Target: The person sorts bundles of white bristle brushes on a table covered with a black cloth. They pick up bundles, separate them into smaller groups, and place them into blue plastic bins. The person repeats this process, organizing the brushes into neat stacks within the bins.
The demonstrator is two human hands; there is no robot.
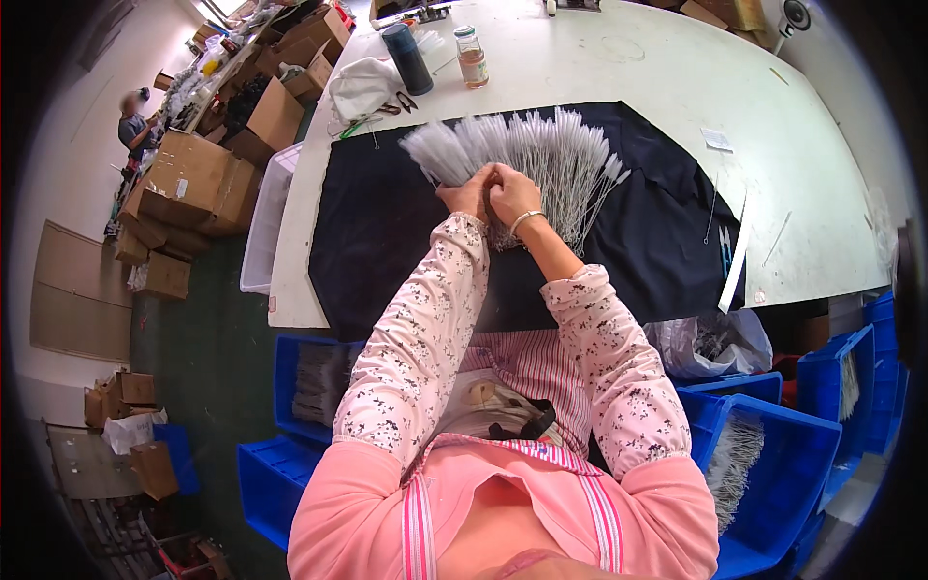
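Note:
A wide fan of white-bristled wire brushes (565, 145) lies on the dark cloth (367, 232), bristle ends pointing away from me and thin wire stems toward me. My left hand (468, 195) is closed around the stems of a bunch of brushes (440, 155) at the fan's left end. Beside it, my right hand (512, 196) is closed with its fingertips pinched against the left hand's. What sits between the right fingertips is too small and hidden to make out. Both forearms wear flowered sleeves, and a bracelet circles the right wrist.
On the white table (580, 48) stand a dark cylindrical bottle (407, 60) and a glass jar (472, 58). Scissors (394, 103) lie near a white cloth bag (365, 89). A white strip (737, 256) lies at right. Blue bins (778, 454) flank me; another person (136, 126) stands far left.

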